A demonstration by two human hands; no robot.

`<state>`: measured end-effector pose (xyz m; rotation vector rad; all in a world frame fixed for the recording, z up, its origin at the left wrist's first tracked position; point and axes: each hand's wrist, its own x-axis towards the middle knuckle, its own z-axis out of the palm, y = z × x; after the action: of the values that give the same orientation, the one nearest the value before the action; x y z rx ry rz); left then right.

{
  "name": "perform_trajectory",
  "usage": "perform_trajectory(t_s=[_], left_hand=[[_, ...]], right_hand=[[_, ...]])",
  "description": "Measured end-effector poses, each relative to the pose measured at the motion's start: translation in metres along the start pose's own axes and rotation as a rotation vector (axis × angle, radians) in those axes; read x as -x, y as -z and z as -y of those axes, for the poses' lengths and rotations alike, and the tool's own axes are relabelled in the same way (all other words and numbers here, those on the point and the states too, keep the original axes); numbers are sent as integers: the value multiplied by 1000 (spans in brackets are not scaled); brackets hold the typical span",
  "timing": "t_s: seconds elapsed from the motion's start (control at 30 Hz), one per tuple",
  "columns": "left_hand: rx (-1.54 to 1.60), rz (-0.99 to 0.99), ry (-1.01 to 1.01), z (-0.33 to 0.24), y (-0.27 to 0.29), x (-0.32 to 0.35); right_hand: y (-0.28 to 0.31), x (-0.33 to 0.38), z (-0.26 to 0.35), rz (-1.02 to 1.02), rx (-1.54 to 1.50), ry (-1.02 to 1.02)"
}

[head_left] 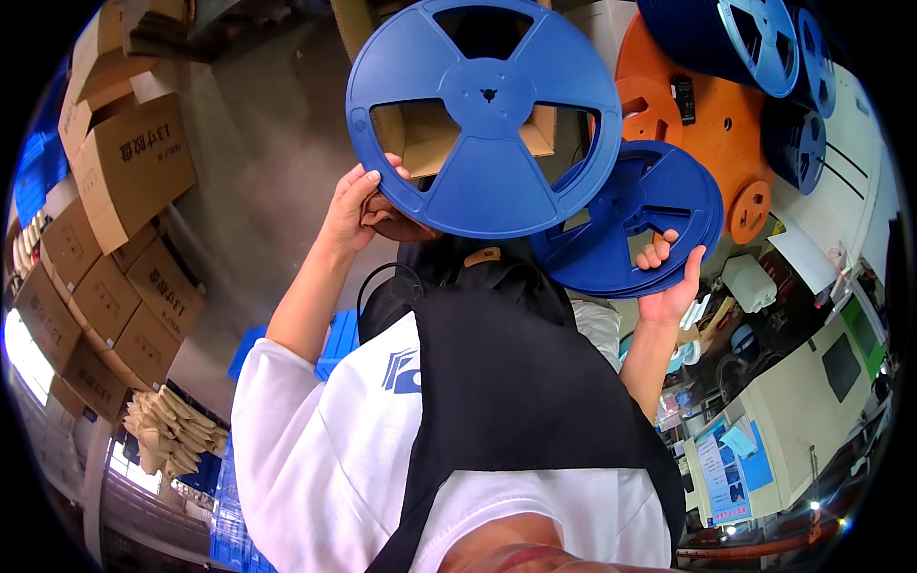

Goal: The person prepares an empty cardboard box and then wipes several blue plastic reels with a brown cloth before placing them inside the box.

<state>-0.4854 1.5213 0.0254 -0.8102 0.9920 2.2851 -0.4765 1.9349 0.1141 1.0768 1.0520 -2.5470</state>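
Note:
A large blue plastic reel [492,186] with spoke-like cutouts is raised in front of me, its flat side facing up. My left hand [355,208] grips its left rim, thumb on top. To the right, partly beneath that reel, is a stack of similar blue reel discs [607,250]. My right hand [671,291] holds this stack by its near right edge, with fingertips showing through a cutout. Some brown material [394,222] shows beside my left hand; I cannot tell what it is. Behind the raised reel an open cardboard box [425,143] is partly hidden.
An orange surface [712,143] with round orange discs lies at the far right, with stacked blue reels [735,48] on and beside it. Cardboard boxes [138,177] are piled on the left. A pale machine cabinet [778,425] stands at the right.

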Motion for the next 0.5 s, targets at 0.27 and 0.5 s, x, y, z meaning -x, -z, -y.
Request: perform_trajectory(t_s=[0.27,0.5], left_hand=[[-79,-71,-31,-4,4,4],[-691,-310,-34,3,-12,-50]], right_hand=[[-4,8,-12,-29,190,9],[-22,14,-39,-131,651,-248]])
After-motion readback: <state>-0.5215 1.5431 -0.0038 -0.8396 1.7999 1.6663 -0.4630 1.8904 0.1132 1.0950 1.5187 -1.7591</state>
